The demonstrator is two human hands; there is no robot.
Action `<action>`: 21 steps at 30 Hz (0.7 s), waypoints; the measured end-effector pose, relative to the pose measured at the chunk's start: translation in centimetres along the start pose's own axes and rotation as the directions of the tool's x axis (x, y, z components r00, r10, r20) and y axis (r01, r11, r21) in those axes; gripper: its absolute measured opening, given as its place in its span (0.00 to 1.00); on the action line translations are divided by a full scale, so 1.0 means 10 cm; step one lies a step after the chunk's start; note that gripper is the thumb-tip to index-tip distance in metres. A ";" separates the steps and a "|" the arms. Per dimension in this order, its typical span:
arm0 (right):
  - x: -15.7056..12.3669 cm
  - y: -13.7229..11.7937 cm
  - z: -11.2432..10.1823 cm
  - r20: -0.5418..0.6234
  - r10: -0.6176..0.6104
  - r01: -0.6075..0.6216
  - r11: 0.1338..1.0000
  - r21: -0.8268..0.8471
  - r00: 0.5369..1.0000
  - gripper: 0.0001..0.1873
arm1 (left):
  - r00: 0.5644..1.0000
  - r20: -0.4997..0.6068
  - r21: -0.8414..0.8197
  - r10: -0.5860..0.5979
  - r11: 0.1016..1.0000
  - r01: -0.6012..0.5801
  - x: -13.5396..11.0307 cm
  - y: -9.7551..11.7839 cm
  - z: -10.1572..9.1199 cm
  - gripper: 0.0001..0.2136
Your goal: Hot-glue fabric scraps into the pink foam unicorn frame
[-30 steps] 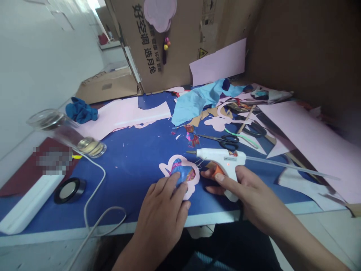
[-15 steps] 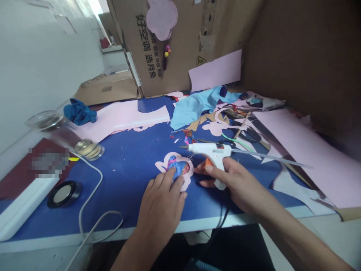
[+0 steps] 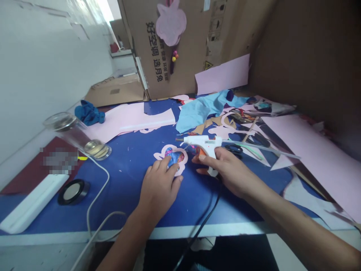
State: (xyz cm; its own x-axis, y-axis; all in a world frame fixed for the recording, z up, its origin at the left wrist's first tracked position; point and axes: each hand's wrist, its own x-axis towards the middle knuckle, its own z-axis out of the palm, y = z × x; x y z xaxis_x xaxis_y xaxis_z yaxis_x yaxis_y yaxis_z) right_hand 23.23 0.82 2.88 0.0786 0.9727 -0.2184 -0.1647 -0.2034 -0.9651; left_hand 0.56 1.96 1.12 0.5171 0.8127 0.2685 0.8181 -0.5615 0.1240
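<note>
My left hand (image 3: 160, 184) lies on the blue table (image 3: 126, 177), fingertips pressing a pink paper cutout (image 3: 171, 156) that carries a blue and multicoloured patch in its middle. My right hand (image 3: 225, 171) grips a white hot glue gun (image 3: 201, 145) with an orange trigger under my forefinger. Its nozzle points left, just above the cutout's upper right edge. A clear glue stick juts from the gun's back toward the right. The gun's black cord (image 3: 203, 214) runs down over the table's front edge.
A glass jar (image 3: 77, 135) lies on its side at the left, with a black tape roll (image 3: 73, 191), a white block (image 3: 31, 205) and a white cable (image 3: 96, 203) near it. Black scissors (image 3: 234, 148), pink sheets (image 3: 307, 150), blue cloth (image 3: 203, 107) and scraps crowd the right. Cardboard boxes (image 3: 180, 45) stand behind.
Both hands, the cutout and the glue gun sit farther from me and a little left in view as the camera shifted. The gun's nozzle has come closer to the cutout.
</note>
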 end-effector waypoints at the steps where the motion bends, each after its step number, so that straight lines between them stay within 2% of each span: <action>1: 0.04 0.00 0.01 -0.002 0.015 -0.015 1.000 -0.008 1.000 0.14 | 1.000 0.005 -0.010 0.002 1.000 -0.002 0.00 -0.01 0.00 0.14; 5: 0.16 -0.02 0.07 0.018 0.082 -0.082 0.997 0.008 0.997 0.11 | 1.000 0.012 -0.039 -0.007 0.999 0.008 0.00 -0.03 0.00 0.14; 14: 0.20 -0.01 0.11 0.040 0.084 -0.086 0.995 0.041 0.996 0.06 | 0.999 -0.002 -0.053 -0.039 0.998 0.039 -0.02 -0.02 0.02 0.14; 21: 0.23 0.03 0.11 0.062 0.079 -0.082 0.996 0.039 0.995 0.09 | 0.999 -0.007 -0.050 -0.050 0.998 0.049 -0.02 -0.02 0.03 0.14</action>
State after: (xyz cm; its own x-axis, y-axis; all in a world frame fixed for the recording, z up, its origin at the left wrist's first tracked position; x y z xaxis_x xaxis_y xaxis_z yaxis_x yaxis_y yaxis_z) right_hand 22.25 3.13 2.23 0.0044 0.9585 -0.2851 -0.2089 -0.2779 -0.9376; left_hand 0.35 1.97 0.71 0.4739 0.8386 0.2687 0.8290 -0.5277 0.1850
